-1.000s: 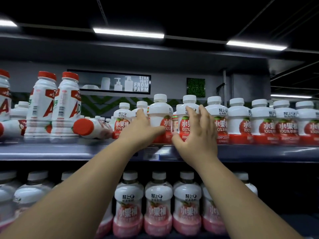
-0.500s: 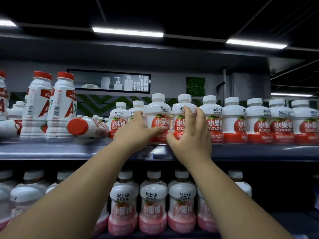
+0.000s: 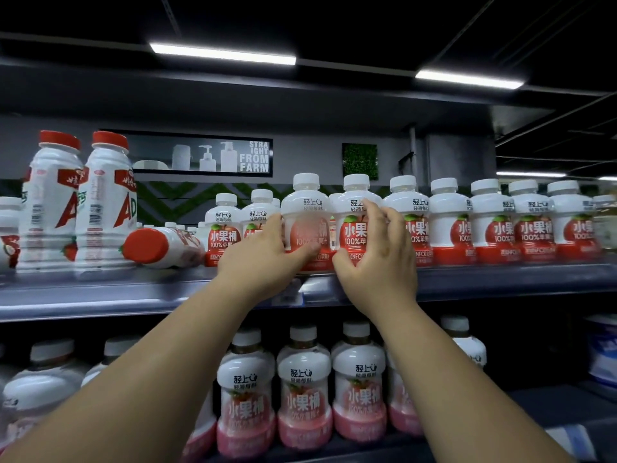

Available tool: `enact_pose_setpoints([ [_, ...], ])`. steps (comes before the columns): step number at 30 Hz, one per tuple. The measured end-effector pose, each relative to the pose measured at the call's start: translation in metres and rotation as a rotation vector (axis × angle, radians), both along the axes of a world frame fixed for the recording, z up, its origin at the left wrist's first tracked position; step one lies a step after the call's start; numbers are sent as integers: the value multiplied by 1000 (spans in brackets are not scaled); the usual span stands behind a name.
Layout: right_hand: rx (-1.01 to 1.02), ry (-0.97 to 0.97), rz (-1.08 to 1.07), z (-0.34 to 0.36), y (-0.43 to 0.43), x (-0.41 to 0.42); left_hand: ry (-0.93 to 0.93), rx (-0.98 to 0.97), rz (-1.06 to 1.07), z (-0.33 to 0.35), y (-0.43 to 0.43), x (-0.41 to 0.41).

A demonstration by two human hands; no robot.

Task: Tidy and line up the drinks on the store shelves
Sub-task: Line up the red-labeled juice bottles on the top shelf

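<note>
Both hands are up at the upper shelf [image 3: 133, 295]! The left hand [image 3: 263, 262] curls round a white-capped apple-juice bottle [image 3: 305, 208] at the shelf's front edge, thumb across its red base, fingers wrapping its left side. Just beside it on the right, the right hand [image 3: 377, 262] grips a second bottle [image 3: 352, 228], thumb low in front, fingers hooked round its right flank. Further left, a red-capped bottle [image 3: 160, 247] lies toppled.

Wall sign [image 3: 200, 154]: "STRA IGHT FROM FARM". Tall red-capped bottles [image 3: 104, 208]: "AD". Juice bottles [image 3: 448, 225]: "水果桶", "100%".
</note>
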State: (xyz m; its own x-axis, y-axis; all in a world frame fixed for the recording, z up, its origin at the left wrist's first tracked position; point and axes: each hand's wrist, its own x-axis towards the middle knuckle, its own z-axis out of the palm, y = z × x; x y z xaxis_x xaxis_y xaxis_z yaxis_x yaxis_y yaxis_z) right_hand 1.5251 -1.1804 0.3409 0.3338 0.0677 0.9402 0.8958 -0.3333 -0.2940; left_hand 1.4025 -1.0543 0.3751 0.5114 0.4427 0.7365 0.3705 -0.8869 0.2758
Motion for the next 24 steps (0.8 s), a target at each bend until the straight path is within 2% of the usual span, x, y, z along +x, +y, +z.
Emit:
enact_pose_setpoints([
  [4,3,2,4,-3,-1,-2,-20,93,51,-3,0,3],
  [10,-10,-13,-35,-3,-2,-2,-303,135,-121,-8,-5,-8],
  [16,-39,-57,7,-3,-6,0,-190,348,-102,-28,-5,-39],
  [21,86,-198,239,-14,15,-36,-213,379,-30,-27,-9,-87],
  [24,56,-301,361,-23,40,-75,-286,412,-17,-25,-9,-122],
])
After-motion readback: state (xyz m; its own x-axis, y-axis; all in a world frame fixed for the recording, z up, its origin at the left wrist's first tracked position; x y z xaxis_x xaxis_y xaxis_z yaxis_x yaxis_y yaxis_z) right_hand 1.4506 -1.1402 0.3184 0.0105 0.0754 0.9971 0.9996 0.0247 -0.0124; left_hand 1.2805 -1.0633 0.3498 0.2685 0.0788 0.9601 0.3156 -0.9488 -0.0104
